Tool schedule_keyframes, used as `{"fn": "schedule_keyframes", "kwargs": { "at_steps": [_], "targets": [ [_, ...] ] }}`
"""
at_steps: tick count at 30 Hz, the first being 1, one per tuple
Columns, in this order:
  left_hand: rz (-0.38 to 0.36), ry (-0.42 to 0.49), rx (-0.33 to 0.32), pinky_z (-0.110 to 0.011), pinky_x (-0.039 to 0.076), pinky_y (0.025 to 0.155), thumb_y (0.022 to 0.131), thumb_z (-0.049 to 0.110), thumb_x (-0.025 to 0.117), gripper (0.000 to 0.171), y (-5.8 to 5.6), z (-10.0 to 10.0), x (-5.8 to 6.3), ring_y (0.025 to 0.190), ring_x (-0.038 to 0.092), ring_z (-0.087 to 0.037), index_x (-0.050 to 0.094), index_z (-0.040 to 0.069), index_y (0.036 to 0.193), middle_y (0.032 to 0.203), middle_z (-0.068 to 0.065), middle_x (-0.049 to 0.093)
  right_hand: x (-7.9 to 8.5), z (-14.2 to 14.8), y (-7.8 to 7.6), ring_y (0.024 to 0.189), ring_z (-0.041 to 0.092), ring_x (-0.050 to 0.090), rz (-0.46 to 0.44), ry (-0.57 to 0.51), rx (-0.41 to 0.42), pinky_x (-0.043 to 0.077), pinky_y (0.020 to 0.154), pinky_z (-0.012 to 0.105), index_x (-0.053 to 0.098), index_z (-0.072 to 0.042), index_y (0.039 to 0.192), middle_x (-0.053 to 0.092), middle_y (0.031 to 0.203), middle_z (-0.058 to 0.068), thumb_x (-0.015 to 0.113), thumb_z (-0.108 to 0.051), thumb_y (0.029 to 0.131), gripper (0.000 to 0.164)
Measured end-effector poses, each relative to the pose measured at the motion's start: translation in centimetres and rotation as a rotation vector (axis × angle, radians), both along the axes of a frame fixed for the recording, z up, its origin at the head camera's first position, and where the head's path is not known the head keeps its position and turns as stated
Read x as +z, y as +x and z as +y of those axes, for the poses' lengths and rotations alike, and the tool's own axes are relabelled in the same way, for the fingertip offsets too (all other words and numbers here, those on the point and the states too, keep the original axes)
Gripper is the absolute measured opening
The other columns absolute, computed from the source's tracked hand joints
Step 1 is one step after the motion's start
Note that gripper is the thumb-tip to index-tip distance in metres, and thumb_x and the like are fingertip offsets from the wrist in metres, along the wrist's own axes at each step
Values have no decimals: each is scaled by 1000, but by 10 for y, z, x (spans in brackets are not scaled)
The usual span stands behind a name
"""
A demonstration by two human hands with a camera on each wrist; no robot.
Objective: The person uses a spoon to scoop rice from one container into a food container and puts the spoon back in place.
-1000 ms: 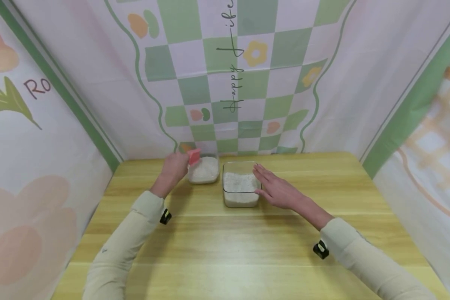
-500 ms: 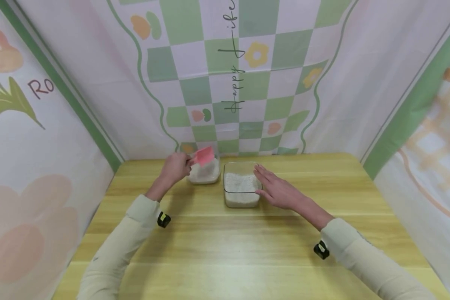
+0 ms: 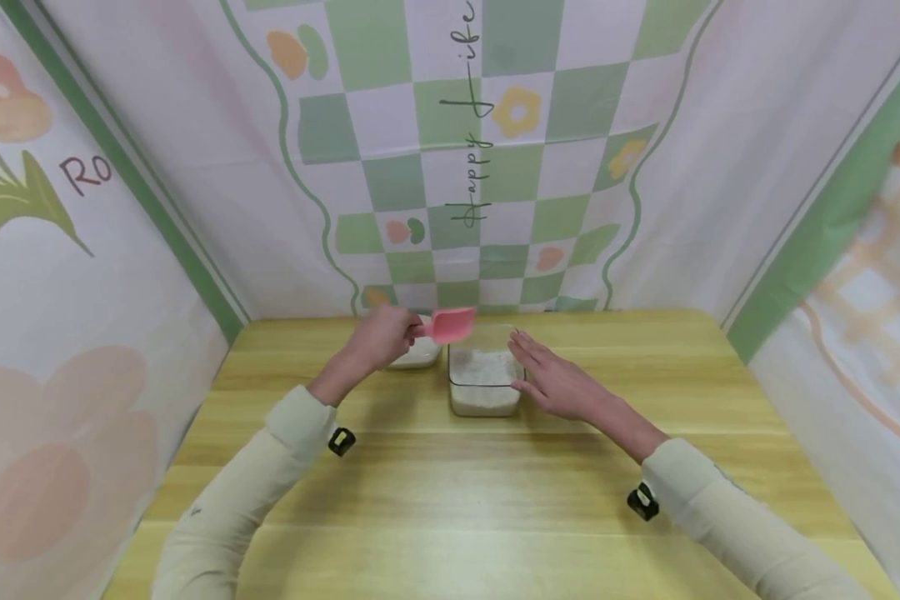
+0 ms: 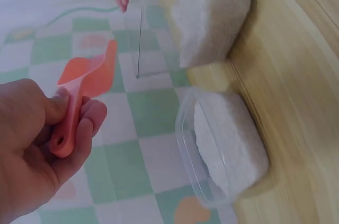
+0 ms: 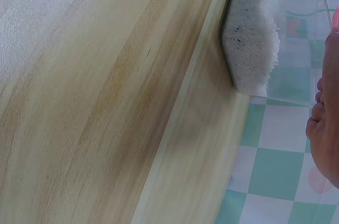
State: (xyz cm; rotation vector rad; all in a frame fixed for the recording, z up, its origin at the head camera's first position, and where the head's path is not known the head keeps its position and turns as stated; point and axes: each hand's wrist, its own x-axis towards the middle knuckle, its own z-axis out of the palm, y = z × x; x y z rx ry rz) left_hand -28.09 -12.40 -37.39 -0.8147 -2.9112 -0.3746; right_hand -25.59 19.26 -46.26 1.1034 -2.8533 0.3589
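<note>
My left hand [image 3: 378, 340] grips the handle of a pink scoop [image 3: 453, 325], with the thumb pressed along it in the left wrist view. The scoop hovers between a small clear plastic container [image 4: 185, 150] and a larger clear container [image 3: 486, 407], over the larger one's back left corner. Whether the scoop carries anything cannot be told. White rice [image 5: 251, 38] partly fills the larger container, and the small one also holds white grains. My right hand [image 3: 558, 379], fingers straight, rests against the larger container's right rim.
Both containers stand near the back edge of a wooden table [image 3: 450, 500]. Behind the table hangs a green-and-white checked curtain [image 3: 510, 167], with more printed curtain at both sides.
My left hand has lifted the scoop from the small container and moved it right, toward the larger one. My right hand has stayed in place.
</note>
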Motion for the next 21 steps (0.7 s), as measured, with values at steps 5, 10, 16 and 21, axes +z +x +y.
{"fn": "schedule_keyframes", "kwargs": {
  "at_steps": [5, 10, 16, 21],
  "targets": [
    [128, -163, -55, -31, 55, 60, 90, 5, 66, 13, -1, 19, -1, 68, 66, -17, 77, 12, 88, 83, -3, 74, -1, 1, -1, 152, 37, 20, -6, -10, 2, 28, 121, 51, 25, 5, 154, 20, 164, 23, 48, -35, 105, 67],
    [185, -314, -108, -30, 53, 52, 87, 2, 65, 15, 0, 37, -2, 68, 66, -19, 76, 13, 90, 86, -4, 74, -2, 2, -2, 153, 36, 20, -4, -7, -1, 28, 121, 50, 25, 5, 154, 21, 163, 23, 48, -36, 105, 68],
    [288, -409, -167, -36, 57, 55, 87, -3, 61, 21, -2, 58, -14, 64, 65, -18, 69, 13, 78, 74, -2, 71, -1, 2, -1, 153, 36, 19, -8, -1, -6, 28, 121, 51, 25, 4, 154, 21, 163, 23, 47, -39, 105, 69],
    [335, -459, -166, -29, 55, 52, 92, 6, 64, 22, -3, 72, -27, 58, 59, -11, 69, 20, 76, 70, 5, 69, 0, 2, -1, 153, 35, 19, -23, -3, -13, 27, 121, 50, 25, 4, 155, 18, 164, 21, 47, -38, 105, 69]
  ]
}}
